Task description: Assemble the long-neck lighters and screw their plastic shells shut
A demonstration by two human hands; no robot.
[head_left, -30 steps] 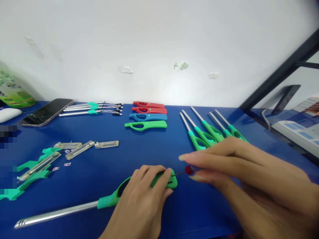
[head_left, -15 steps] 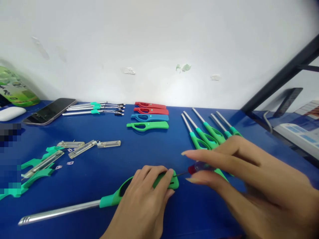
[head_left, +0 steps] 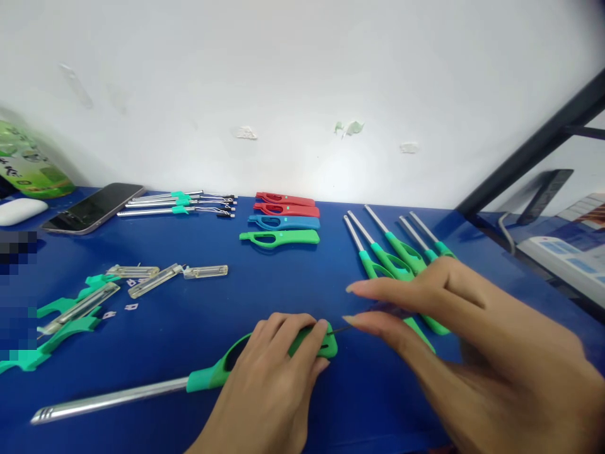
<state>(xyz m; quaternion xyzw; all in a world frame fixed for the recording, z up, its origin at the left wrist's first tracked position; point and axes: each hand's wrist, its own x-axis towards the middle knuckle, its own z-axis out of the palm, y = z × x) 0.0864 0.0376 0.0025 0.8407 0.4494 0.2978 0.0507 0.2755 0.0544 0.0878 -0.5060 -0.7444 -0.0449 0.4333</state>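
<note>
On the blue surface (head_left: 179, 334), the left hand (head_left: 271, 372)'s grip pressed round a green lighter (head_left: 205, 378) and the right hand (head_left: 482, 340)'s pinched a screwdriver (head_left: 340, 329) at its end, while beyond lay loose clear tanks (head_left: 207, 272), five seemingly finished lighters (head_left: 375, 219), bare shells (head_left: 302, 237) and unfitted tubes (head_left: 146, 213).

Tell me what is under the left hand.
The left hand lies over a green-handled lighter. Its metal tube and handle end show; the hand covers part of the handle between them.
</note>
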